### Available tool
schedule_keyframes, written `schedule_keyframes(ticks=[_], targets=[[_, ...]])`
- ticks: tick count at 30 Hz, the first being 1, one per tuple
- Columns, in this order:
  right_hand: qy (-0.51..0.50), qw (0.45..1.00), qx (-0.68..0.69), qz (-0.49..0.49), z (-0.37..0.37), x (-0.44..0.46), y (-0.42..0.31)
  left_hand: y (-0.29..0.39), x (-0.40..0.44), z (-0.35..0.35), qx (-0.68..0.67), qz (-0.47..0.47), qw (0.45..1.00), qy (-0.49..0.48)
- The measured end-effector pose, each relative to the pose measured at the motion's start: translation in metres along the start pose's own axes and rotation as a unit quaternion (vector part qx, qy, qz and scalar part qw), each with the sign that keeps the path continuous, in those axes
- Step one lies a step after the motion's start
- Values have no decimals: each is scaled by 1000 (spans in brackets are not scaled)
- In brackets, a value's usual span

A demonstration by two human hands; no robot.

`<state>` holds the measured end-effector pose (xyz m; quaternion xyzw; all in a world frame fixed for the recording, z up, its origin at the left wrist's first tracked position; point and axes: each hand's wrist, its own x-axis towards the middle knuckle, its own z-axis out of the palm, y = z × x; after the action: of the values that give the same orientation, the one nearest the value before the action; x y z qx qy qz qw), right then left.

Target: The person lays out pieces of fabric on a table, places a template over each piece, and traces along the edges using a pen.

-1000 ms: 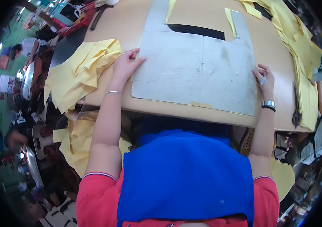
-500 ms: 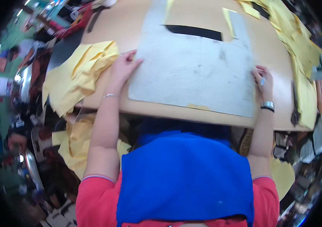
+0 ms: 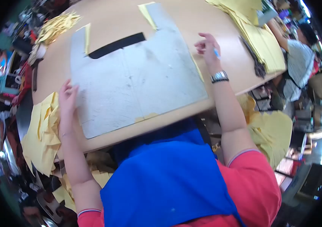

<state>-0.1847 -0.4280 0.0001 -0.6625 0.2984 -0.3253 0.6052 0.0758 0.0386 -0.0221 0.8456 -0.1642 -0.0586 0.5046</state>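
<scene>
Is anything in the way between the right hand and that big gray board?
Nothing that I can see. Only bare table shows between the right hand and the gray board. A thin yellow strip pokes out along the board's right edge.

Your tan tabletop [image 3: 111,19] is bearing: one grey notched sheet [image 3: 138,79], lying before you; crumpled yellow pieces [image 3: 45,117], overhanging at left; a heap of yellow strips [image 3: 57,26], lying far left; one yellow stack [image 3: 261,47], sitting right; dark tool [image 3: 259,68], lying alongside.
</scene>
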Motion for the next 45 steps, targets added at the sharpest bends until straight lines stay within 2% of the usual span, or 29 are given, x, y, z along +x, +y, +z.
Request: schedule_keyframes(ticks=[2, 5, 10, 13, 16, 19, 22, 31, 34, 37, 43, 45], targets=[[-8, 999, 16, -34, 9, 8, -2, 29, 11, 26, 191, 100, 976, -4], [-32, 998, 21, -49, 33, 10, -7, 75, 26, 69, 193, 209, 953, -105], [-85, 994, 18, -64, 76, 13, -15, 103, 48, 116, 250, 227, 922, -192], [-118, 990, 42, -62, 96, 15, -11, 121, 54, 118, 323, 194, 899, -221], [-149, 987, 39, -55, 118, 14, -8, 127, 55, 116, 338, 203, 890, -231], [-174, 977, -39, -121, 145, 20, 0, 126, 55, 117, 356, 222, 881, -219], [-199, 971, -34, -129, 171, 11, -9, 125, 55, 119, 364, 189, 881, -237], [-209, 954, -118, -180, 197, 4, 9, 125, 38, 120, 390, 192, 878, -201], [-204, 950, -127, -198, 197, 3, 6, 113, 28, 123, 345, 193, 905, -156], [-208, 951, -119, -197, 198, 3, 10, 98, 20, 128, 339, 215, 905, -141], [-192, 962, -72, -180, 198, 9, 12, 82, -1, 138, 317, 265, 910, 31], [-164, 979, -23, -122, 185, 25, 7, 83, -2, 137, 313, 241, 918, 24]])
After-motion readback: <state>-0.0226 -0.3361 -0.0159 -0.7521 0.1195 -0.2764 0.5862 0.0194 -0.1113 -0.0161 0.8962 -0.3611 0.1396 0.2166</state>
